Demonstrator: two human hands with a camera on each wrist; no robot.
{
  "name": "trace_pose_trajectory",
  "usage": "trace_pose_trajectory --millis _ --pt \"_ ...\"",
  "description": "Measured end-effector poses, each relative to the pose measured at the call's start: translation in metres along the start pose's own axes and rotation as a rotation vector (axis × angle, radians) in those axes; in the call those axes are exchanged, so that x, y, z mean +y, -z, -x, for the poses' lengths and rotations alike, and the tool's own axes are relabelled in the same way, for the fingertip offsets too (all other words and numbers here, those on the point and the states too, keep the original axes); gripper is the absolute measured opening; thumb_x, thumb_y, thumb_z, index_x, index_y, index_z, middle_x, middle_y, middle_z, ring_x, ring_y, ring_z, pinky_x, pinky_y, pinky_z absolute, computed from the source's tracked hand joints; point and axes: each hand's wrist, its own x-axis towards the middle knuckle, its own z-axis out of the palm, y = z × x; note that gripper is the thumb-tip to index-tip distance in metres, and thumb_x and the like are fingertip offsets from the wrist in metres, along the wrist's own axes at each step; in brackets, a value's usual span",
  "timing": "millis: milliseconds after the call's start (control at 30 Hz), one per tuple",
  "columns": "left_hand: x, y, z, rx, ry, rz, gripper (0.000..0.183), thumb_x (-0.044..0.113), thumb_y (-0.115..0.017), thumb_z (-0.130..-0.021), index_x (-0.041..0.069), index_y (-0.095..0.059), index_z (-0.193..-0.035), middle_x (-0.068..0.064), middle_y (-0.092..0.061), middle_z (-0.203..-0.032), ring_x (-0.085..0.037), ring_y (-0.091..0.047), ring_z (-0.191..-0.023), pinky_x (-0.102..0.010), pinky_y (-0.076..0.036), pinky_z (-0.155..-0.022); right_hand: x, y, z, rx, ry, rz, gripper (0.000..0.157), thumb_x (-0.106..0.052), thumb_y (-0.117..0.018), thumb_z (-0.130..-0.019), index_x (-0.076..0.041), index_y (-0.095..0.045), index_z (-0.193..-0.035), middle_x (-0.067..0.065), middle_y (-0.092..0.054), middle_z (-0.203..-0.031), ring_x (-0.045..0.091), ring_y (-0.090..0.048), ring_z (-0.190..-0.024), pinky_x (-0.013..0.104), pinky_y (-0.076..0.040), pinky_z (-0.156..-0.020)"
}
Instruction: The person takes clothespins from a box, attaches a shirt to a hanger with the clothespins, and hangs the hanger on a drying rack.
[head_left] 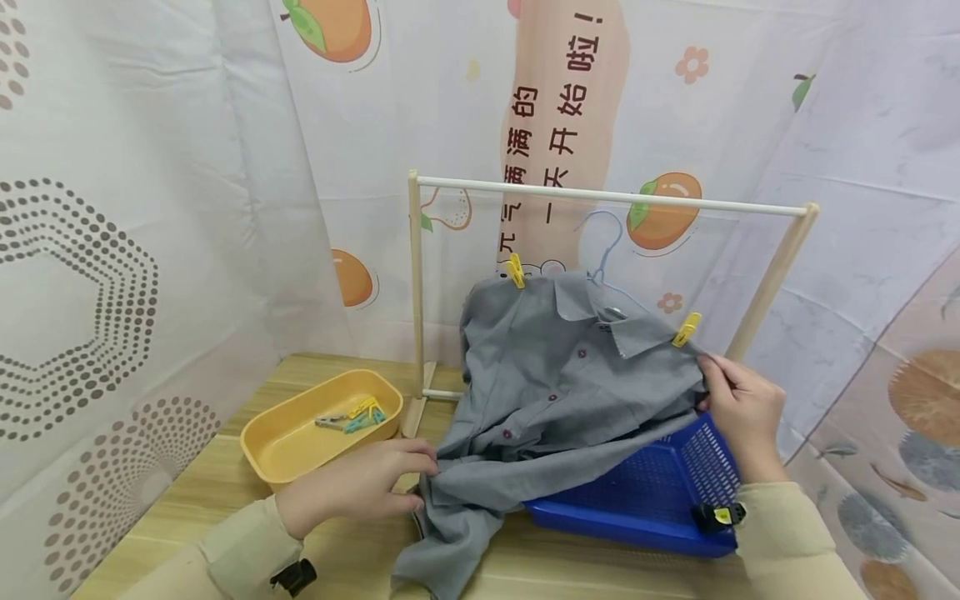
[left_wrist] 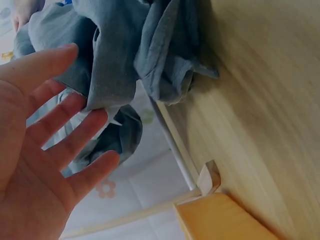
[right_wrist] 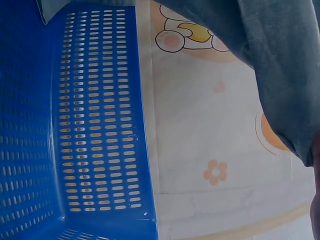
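Note:
A grey button-up shirt (head_left: 525, 358) hangs on a light blue wire hanger (head_left: 604, 250), with yellow clothespins (head_left: 515, 272) at both shoulders. At the shirt's right side, just below one clothespin, my right hand (head_left: 742, 408) pinches the fabric. My left hand (head_left: 367, 482) is by the lower left of the shirt. In the left wrist view its fingers are spread and fairly straight, fingertips right at the hanging cloth (left_wrist: 112, 75). The shirt's lower part drapes in folds toward the table, over the front of a blue basket (head_left: 630, 521).
A drying rack with a white bar (head_left: 600, 195) and wooden posts stands behind the shirt. On the left of the wooden table (head_left: 345, 558), a yellow tray (head_left: 300, 417) holds several clothespins (head_left: 363, 414). Printed curtains (head_left: 187, 167) surround the table.

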Motion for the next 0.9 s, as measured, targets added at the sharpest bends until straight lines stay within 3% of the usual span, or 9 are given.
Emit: trace_pose_trajectory --millis 233,400,633,800,900 --pt "-0.003 0.015 -0.001 0.089 0.036 0.007 0.031 0.030 -0.072 -0.097 0.020 -0.068 -0.127 0.011 -0.059 -0.127 -0.009 -0.062 -0.106 -0.035 -0.054 -0.090 0.004 0.004 0.002 0.018 -0.024 -0.010 0.006 -0.003 -0.076 -0.089 0.000 -0.082 -0.091 0.013 -0.067 -0.061 -0.021 -0.045 -0.048 0.001 -0.037 -0.053" --pt "-0.008 0.034 0.000 0.219 0.030 -0.024 0.032 0.030 -0.073 -0.097 0.017 -0.068 -0.125 0.006 -0.063 -0.125 -0.010 -0.063 -0.100 -0.035 -0.055 -0.085 0.000 0.007 0.002 0.022 -0.022 -0.010 0.007 0.000 -0.075 -0.089 0.001 -0.081 -0.090 0.013 -0.065 -0.057 -0.021 -0.044 -0.047 0.001 -0.037 -0.053" --pt "-0.017 0.060 0.003 0.369 0.099 0.001 0.045 0.019 -0.079 -0.092 0.013 -0.063 -0.134 -0.001 -0.065 -0.122 -0.019 -0.065 -0.104 -0.029 -0.055 -0.067 -0.019 0.011 -0.002 0.037 -0.013 -0.022 0.006 0.004 -0.073 -0.088 0.005 -0.079 -0.090 0.016 -0.063 -0.055 -0.023 -0.043 -0.049 0.000 -0.036 -0.054" --pt "-0.022 0.074 0.004 0.439 0.107 -0.033 0.055 0.016 -0.081 -0.090 0.007 -0.058 -0.139 -0.008 -0.065 -0.128 -0.028 -0.065 -0.106 -0.044 -0.056 -0.082 -0.013 0.010 -0.003 0.040 0.017 -0.013 0.006 0.003 -0.074 -0.087 0.003 -0.080 -0.088 0.013 -0.063 -0.055 -0.023 -0.043 -0.051 0.000 -0.036 -0.054" --pt "-0.024 0.082 0.004 0.494 0.098 -0.060 0.057 0.014 -0.082 -0.088 0.004 -0.057 -0.139 -0.011 -0.064 -0.130 -0.029 -0.065 -0.107 -0.049 -0.055 -0.084 -0.007 0.011 -0.004 0.025 0.038 -0.008 0.006 -0.002 -0.075 -0.089 0.000 -0.081 -0.089 0.010 -0.064 -0.056 -0.022 -0.045 -0.051 0.001 -0.037 -0.055"
